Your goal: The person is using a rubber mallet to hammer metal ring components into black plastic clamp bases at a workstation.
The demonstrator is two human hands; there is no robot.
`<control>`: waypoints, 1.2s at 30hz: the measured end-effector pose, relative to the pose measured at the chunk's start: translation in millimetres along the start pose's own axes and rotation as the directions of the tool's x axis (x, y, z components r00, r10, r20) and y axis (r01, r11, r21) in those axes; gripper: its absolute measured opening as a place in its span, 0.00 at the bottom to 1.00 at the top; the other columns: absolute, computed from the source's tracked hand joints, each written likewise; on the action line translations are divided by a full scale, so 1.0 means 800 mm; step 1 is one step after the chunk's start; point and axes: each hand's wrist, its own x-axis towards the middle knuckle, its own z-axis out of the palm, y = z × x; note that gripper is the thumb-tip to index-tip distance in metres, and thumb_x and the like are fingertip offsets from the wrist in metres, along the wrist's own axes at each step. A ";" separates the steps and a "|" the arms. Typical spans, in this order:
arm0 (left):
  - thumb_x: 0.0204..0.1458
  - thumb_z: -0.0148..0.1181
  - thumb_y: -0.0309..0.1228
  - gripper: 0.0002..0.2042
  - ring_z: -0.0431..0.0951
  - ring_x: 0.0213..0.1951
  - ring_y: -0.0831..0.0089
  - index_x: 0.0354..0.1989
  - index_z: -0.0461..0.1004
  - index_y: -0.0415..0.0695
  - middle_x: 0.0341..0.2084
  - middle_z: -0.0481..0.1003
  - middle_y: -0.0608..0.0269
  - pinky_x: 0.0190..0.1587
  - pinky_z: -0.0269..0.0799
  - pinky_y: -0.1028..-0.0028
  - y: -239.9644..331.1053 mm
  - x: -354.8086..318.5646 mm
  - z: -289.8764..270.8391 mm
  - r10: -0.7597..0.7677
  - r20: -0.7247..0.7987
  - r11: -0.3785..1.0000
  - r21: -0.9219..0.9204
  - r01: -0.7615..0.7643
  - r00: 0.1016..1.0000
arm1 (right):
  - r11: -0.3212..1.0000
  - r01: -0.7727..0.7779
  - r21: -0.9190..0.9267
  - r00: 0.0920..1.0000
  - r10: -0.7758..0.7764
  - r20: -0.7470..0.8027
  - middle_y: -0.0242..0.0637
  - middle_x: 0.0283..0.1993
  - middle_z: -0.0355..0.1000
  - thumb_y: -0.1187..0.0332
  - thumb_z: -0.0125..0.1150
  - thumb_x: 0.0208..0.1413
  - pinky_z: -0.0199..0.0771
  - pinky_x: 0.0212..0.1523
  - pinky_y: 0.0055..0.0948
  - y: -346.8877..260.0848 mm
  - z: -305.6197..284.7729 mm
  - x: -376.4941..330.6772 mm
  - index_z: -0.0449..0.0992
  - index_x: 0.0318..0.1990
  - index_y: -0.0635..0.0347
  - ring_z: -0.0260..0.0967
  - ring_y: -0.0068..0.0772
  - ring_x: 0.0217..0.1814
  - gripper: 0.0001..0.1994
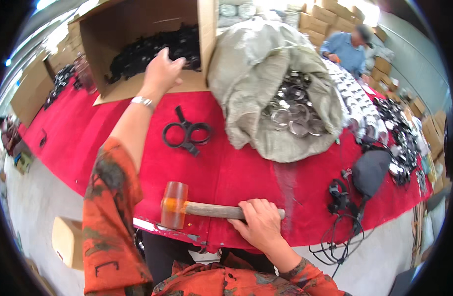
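Note:
My right hand (260,223) is wrapped round the wooden handle of a mallet (175,205) with an amber, see-through head, lying at the near table edge. My left hand (163,70) reaches up to the mouth of a cardboard box (207,44) on its side. Its thumb and fingers are apart, and nothing shows in them. Behind the fingers lies a heap of black parts (132,58) inside the box. Between the box and the mallet, black ring-shaped parts (199,133) lie on the red cloth (221,172).
An open grey-green sack (251,93) of shiny metal rings (298,121) stands right of the box. Rows of white-wrapped pieces (352,96) and a black pouch (372,172) with cables lie farther right. A person in blue (345,49) works at the far right.

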 end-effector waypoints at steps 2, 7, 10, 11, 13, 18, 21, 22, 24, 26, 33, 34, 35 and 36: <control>0.52 0.55 0.38 0.18 0.76 0.33 0.48 0.42 0.70 0.35 0.27 0.74 0.43 0.36 0.71 0.59 -0.052 -0.018 -0.013 0.221 0.132 0.959 0.149 -0.240 0.966 | 1.000 0.021 -0.001 1.000 -0.021 0.019 0.35 0.31 0.66 0.56 0.67 0.41 0.63 0.34 0.39 -0.007 0.003 0.003 0.70 0.34 0.55 0.66 0.39 0.34 0.18; 0.48 0.60 0.46 0.23 0.73 0.45 0.49 0.41 0.73 0.36 0.39 0.74 0.43 0.51 0.68 0.59 -0.069 -0.182 0.017 0.120 0.709 0.807 0.337 -0.485 0.694 | 0.997 0.072 0.017 0.997 -0.072 -0.004 0.38 0.33 0.65 0.56 0.66 0.42 0.64 0.37 0.37 -0.015 0.017 -0.004 0.68 0.32 0.56 0.65 0.39 0.38 0.17; 0.46 0.63 0.43 0.22 0.73 0.45 0.49 0.41 0.73 0.35 0.39 0.74 0.43 0.51 0.69 0.59 -0.040 -0.209 0.026 0.096 0.629 0.846 0.357 -0.396 0.772 | 0.997 0.072 0.037 0.995 -0.070 -0.066 0.38 0.33 0.65 0.57 0.66 0.43 0.63 0.37 0.37 -0.012 0.017 -0.013 0.68 0.32 0.57 0.65 0.40 0.38 0.17; 0.45 0.64 0.41 0.21 0.73 0.45 0.50 0.41 0.74 0.36 0.39 0.74 0.45 0.50 0.69 0.59 -0.034 -0.212 0.028 0.083 0.683 0.870 0.305 -0.386 0.726 | 0.997 0.068 0.031 0.995 -0.065 -0.073 0.38 0.33 0.65 0.57 0.66 0.43 0.63 0.37 0.37 -0.007 0.016 -0.017 0.69 0.34 0.57 0.65 0.40 0.38 0.17; 0.44 0.65 0.39 0.20 0.73 0.45 0.51 0.41 0.74 0.36 0.39 0.74 0.46 0.49 0.69 0.59 -0.015 -0.217 0.013 0.066 0.741 0.886 0.265 -0.381 0.668 | 0.998 0.057 0.040 0.995 -0.053 -0.088 0.37 0.33 0.65 0.56 0.66 0.44 0.63 0.38 0.37 -0.007 0.019 -0.020 0.69 0.35 0.57 0.65 0.39 0.38 0.18; 0.43 0.61 0.26 0.11 0.73 0.45 0.53 0.35 0.75 0.37 0.38 0.74 0.50 0.47 0.72 0.62 -0.004 -0.260 -0.032 0.268 0.723 0.830 0.162 -0.534 0.636 | 0.997 0.074 0.018 0.991 -0.072 -0.113 0.38 0.33 0.65 0.57 0.66 0.43 0.62 0.38 0.37 -0.001 0.021 -0.019 0.68 0.35 0.57 0.65 0.40 0.38 0.18; 0.43 0.57 0.22 0.05 0.74 0.42 0.54 0.30 0.75 0.37 0.35 0.73 0.51 0.43 0.73 0.62 -0.015 -0.268 -0.047 0.412 0.558 0.777 0.197 -0.597 0.721 | 0.996 0.091 0.023 0.987 -0.087 -0.136 0.38 0.33 0.65 0.58 0.67 0.42 0.62 0.38 0.37 -0.003 0.022 -0.014 0.68 0.33 0.57 0.64 0.40 0.38 0.17; 0.43 0.56 0.21 0.04 0.74 0.39 0.54 0.28 0.75 0.37 0.33 0.73 0.51 0.41 0.72 0.62 -0.028 -0.266 -0.053 0.363 0.514 0.827 0.206 -0.522 0.777 | 0.995 0.101 0.021 0.986 -0.098 -0.139 0.38 0.34 0.65 0.59 0.68 0.41 0.62 0.38 0.38 -0.006 0.021 -0.016 0.68 0.32 0.57 0.64 0.40 0.38 0.17; 0.44 0.56 0.20 0.02 0.74 0.32 0.53 0.26 0.74 0.36 0.27 0.72 0.52 0.36 0.71 0.61 -0.036 -0.262 -0.061 0.350 0.465 0.869 0.164 -0.468 0.813 | 0.995 0.097 0.027 0.987 -0.093 -0.133 0.38 0.34 0.65 0.59 0.68 0.41 0.62 0.38 0.37 -0.009 0.018 -0.017 0.68 0.32 0.57 0.64 0.40 0.39 0.17; 0.43 0.56 0.20 0.01 0.74 0.32 0.52 0.25 0.74 0.36 0.25 0.72 0.52 0.36 0.71 0.60 -0.030 -0.261 -0.060 0.320 0.430 0.895 0.155 -0.419 0.844 | 0.995 0.093 0.025 0.988 -0.089 -0.129 0.38 0.34 0.65 0.59 0.68 0.41 0.62 0.38 0.37 -0.006 0.017 -0.019 0.68 0.32 0.57 0.64 0.40 0.39 0.17; 0.55 0.53 0.24 0.08 0.71 0.24 0.82 0.40 0.75 0.36 0.27 0.74 0.63 0.20 0.64 0.82 -0.069 -0.287 -0.108 -0.257 -0.045 0.905 -0.361 0.225 0.965 | 0.996 0.080 0.047 0.985 -0.072 -0.154 0.38 0.34 0.65 0.58 0.66 0.43 0.62 0.39 0.37 -0.008 0.024 -0.020 0.68 0.34 0.57 0.64 0.40 0.39 0.17; 0.56 0.52 0.24 0.07 0.71 0.22 0.82 0.38 0.75 0.36 0.25 0.73 0.64 0.20 0.64 0.83 -0.084 -0.305 -0.131 -0.270 -0.027 0.921 -0.299 0.250 0.962 | 0.992 0.110 0.063 0.982 -0.098 -0.164 0.39 0.34 0.65 0.58 0.67 0.41 0.62 0.39 0.37 -0.007 0.025 -0.017 0.68 0.33 0.58 0.64 0.41 0.39 0.17; 0.56 0.51 0.24 0.06 0.71 0.21 0.82 0.36 0.74 0.36 0.23 0.71 0.65 0.19 0.64 0.83 -0.104 -0.324 -0.148 -0.281 -0.009 0.932 -0.240 0.270 0.960 | 0.993 0.102 0.063 0.983 -0.091 -0.160 0.39 0.34 0.65 0.58 0.67 0.41 0.62 0.39 0.37 -0.005 0.024 -0.017 0.68 0.33 0.58 0.64 0.41 0.39 0.17; 0.57 0.50 0.25 0.06 0.70 0.19 0.82 0.35 0.73 0.37 0.22 0.71 0.65 0.19 0.64 0.83 -0.126 -0.346 -0.159 -0.284 0.023 0.933 -0.224 0.282 0.959 | 0.994 0.095 0.050 0.986 -0.087 -0.144 0.39 0.34 0.65 0.58 0.67 0.41 0.62 0.39 0.37 -0.004 0.022 -0.016 0.68 0.32 0.57 0.64 0.41 0.39 0.17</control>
